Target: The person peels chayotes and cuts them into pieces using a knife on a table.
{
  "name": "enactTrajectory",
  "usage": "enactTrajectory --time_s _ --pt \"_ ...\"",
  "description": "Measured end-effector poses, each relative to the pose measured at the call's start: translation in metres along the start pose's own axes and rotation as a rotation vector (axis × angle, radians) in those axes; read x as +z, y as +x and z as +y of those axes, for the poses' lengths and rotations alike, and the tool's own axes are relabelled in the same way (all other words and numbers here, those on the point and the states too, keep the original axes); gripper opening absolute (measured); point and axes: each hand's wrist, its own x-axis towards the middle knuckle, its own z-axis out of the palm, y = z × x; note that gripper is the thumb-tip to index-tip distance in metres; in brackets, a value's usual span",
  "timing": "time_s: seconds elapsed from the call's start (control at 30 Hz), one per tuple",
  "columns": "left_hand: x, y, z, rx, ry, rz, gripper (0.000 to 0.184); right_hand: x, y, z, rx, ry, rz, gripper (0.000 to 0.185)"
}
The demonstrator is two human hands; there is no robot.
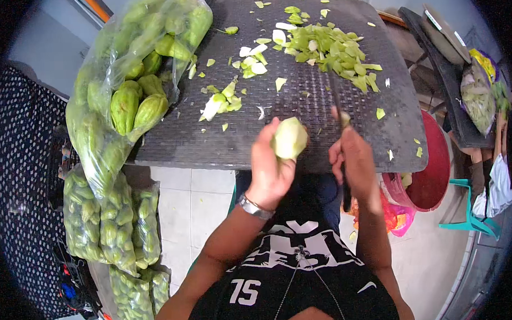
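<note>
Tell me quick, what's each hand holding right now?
Left hand: closed on a peeled chayote.
Right hand: closed around a knife, its blade pointing away from the body.

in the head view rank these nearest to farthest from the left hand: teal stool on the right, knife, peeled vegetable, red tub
Nearest to the left hand:
1. Peeled vegetable: held in it
2. Knife: rightward, in the right hand
3. Red tub: farther right, past the table edge
4. Teal stool: right of the tub
</note>
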Motion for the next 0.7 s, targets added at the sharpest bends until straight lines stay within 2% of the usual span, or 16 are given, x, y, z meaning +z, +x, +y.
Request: enactTrajectory --time_s 0.03,0.1,0.13,0.2,0.27,0.3,0.37,0.4,0.47,0.53,0.6,0.7 --pt "0.0 0.003 0.008 -0.09 -0.064 -0.049 0.032 -0.009 0.004 -0.007 0.07 0.065 -0.001 0.058" --pt "0.003 0.0 0.02 -0.136 -0.101 -0.162 0.04 -0.024 0.018 -0.021 0.202 0.196 -0.002 0.065" --pt "0.006 -0.002 0.023 -0.131 -0.086 -0.164 0.041 -0.035 0.027 -0.024 0.229 0.236 -0.07 0.071" --pt "0.012 -0.003 0.029 -0.114 -0.06 -0.175 0.042 -0.05 0.039 -0.02 0.185 0.504 -0.264 0.071" --pt "-0.001 0.005 0.034 -0.157 -0.106 -0.292 0.043 -0.056 0.048 -0.012 0.176 0.74 -0.409 0.067" --pt "-0.006 0.008 0.036 -0.176 -0.129 -0.347 0.043 -0.049 0.047 -0.014 0.159 0.689 -0.332 0.066" --pt "-0.013 0.011 0.036 -0.179 -0.099 -0.306 0.043 -0.03 0.042 -0.016 0.132 0.591 -0.173 0.065" --pt "-0.015 0.011 0.035 -0.185 -0.08 -0.285 0.043 -0.03 0.044 -0.009 0.113 0.475 -0.176 0.066" --pt "-0.016 0.012 0.036 -0.159 -0.066 -0.269 0.043 -0.031 0.047 -0.008 0.242 0.451 -0.19 0.063" --pt "-0.02 0.013 0.037 -0.164 -0.099 -0.299 0.043 -0.034 0.046 -0.008 0.265 0.562 -0.262 0.061" --pt "-0.025 0.015 0.04 -0.183 -0.183 -0.373 0.043 -0.038 0.045 -0.012 0.176 0.802 -0.407 0.061" --pt "-0.021 0.015 0.038 -0.164 -0.276 -0.361 0.043 -0.033 0.043 -0.017 0.074 0.505 -0.391 0.063"
